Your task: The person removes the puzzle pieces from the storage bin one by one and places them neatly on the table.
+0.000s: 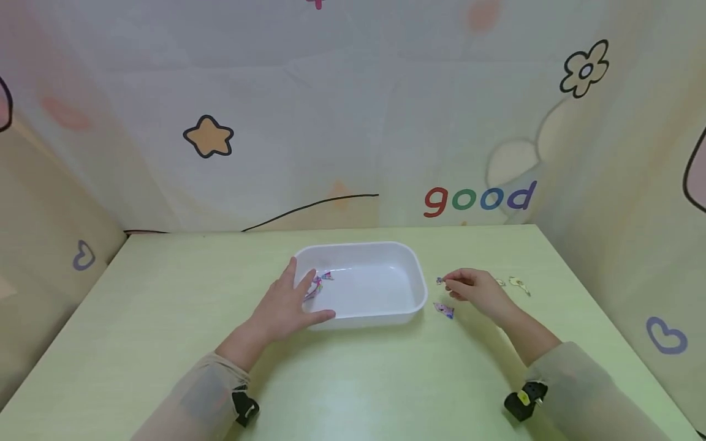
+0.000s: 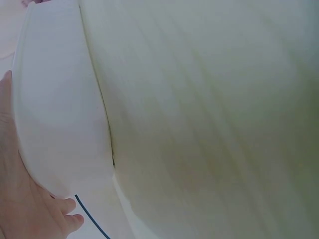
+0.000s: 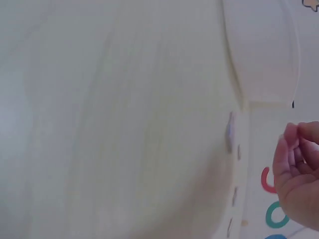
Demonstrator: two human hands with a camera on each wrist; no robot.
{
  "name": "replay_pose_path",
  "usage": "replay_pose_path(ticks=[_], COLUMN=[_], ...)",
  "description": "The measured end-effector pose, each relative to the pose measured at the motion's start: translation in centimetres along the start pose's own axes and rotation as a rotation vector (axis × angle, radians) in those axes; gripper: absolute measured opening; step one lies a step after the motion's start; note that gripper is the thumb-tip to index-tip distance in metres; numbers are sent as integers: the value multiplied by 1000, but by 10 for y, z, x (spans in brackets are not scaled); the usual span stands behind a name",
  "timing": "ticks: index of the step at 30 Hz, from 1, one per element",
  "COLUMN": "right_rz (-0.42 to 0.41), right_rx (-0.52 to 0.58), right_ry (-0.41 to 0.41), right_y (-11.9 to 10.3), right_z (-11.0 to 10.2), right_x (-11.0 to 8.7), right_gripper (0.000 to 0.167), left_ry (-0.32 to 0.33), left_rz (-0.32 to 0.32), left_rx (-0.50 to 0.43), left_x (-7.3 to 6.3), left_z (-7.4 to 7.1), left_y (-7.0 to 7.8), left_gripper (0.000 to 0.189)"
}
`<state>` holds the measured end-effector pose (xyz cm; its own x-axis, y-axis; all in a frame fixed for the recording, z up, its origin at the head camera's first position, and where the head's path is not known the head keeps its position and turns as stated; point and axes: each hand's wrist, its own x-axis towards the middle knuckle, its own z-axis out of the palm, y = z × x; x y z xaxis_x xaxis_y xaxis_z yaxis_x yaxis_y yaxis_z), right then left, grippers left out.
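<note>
My left hand [image 1: 281, 306] lies at the left end of a white plastic tub [image 1: 380, 315], its fingers spread across the rim. In the left wrist view, that hand [image 2: 30, 199] runs along the tub's wall [image 2: 60, 99]. Several pink and purple flat cutouts [image 1: 315, 286] lie inside the tub, partly hidden by the fingers. My right hand [image 1: 480, 291] hovers over the table right of the tub, thumb and forefinger close together beside a small cutout [image 1: 439, 280]. Nothing shows between those fingertips in the right wrist view. A larger purple cutout [image 1: 444, 310] lies nearer to me.
Two pale yellow cutouts, one [image 1: 518, 285] at the far right and one [image 1: 500, 282] beside the right hand, lie on the light wooden table [image 1: 353, 380]. A printed curtain [image 1: 331, 122] hangs behind the table and along both sides.
</note>
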<state>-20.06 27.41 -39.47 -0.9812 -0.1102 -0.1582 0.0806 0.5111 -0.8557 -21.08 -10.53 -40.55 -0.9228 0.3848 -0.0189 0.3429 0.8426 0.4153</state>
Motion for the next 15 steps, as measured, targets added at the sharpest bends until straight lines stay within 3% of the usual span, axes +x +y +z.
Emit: replay_pose_path(ticks=[7, 15], right_rz=[-61, -87], right_rx=[124, 212], right_ry=[15, -45], right_y=[-27, -59], right_z=[16, 48], right_x=[9, 27], right_gripper=[34, 32], left_ry=[0, -8], left_rz=[9, 5], left_rx=[3, 4], left_x=[0, 1], left_z=[-2, -3], left_y=[0, -1], left_gripper=[100, 98])
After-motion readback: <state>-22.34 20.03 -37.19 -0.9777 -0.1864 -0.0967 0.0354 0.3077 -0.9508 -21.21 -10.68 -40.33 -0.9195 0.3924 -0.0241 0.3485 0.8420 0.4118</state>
